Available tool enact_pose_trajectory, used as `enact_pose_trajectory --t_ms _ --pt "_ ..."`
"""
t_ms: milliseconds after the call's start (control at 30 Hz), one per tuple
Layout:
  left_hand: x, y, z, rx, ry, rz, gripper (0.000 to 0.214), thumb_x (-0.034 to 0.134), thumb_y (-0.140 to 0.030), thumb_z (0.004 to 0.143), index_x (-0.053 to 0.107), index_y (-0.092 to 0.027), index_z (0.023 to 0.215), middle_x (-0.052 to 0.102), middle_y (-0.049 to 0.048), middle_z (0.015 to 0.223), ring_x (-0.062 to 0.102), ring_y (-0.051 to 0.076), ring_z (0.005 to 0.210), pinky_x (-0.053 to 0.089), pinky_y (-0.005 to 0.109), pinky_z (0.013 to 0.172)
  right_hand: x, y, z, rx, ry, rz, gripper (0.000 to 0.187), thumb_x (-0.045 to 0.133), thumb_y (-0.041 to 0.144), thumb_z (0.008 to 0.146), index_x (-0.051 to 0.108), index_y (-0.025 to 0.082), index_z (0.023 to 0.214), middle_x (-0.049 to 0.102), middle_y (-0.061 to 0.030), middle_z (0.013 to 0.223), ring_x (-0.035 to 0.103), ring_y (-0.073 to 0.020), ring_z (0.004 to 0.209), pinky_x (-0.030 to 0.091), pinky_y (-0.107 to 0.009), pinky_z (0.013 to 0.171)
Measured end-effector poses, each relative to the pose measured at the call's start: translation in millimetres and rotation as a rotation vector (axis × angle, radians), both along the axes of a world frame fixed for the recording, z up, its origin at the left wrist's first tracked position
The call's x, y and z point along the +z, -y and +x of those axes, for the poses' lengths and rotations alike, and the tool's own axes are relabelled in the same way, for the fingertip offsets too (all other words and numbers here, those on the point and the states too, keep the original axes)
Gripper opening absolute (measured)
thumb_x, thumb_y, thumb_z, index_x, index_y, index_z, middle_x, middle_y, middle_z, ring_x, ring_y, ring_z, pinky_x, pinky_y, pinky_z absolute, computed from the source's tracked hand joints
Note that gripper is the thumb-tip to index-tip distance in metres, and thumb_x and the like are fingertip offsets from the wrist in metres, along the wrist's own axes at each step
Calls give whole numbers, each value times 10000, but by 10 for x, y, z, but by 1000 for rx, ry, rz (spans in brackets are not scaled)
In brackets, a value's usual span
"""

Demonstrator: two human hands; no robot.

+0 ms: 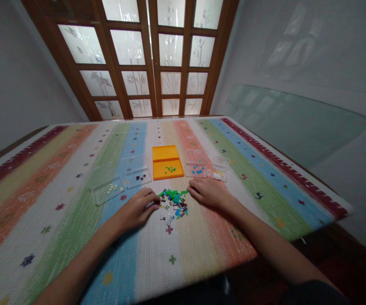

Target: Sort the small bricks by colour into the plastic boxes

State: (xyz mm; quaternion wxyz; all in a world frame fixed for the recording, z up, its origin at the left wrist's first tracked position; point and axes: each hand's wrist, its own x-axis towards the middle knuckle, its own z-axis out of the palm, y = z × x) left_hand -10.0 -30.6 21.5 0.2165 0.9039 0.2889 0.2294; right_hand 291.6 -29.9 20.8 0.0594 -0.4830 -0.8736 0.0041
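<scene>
Loose heap of small green, blue, brown and grey plastic bricks (pixel 175 201) lies on the striped woven cloth (pixel 156 258) covering the counter, between both hands. Left hand (pixel 143 206): at the heap's left edge, thumb and forefinger close together, grip narrow; cannot tell whether a piece is held. Right hand (pixel 209 193): fingers curled, near the heap's right side; grip contents hidden. Beyond: open orange plastic box (pixel 166 153) with green pieces; to its left, two clear plastic trays (pixel 99 198) with pale and dark-red pieces; to its right, clear tray of blue pieces (pixel 188 169).
</scene>
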Motion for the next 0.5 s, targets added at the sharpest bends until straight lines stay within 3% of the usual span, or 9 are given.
enact_pose_trajectory --t_ms 333,500 --pt "-81 -24 -6 -22 -31 41 252 484 -227 995 717 -200 1087 640 102 999 619 211 906 548 358 795 14 7 -3 -5 18 0 286 415 298 1039 599 167 865 683 -78 887 547 -164 727 258 -306 640" --pt "-73 1 18 -50 -115 188 282 420 -152 1000 698 -188 1036 639 88 932 595 187 816 517 308 715 8 3 -1 3 9 5 284 412 298 1035 592 173 854 680 -76 878 532 -162 714 250 -309 637"
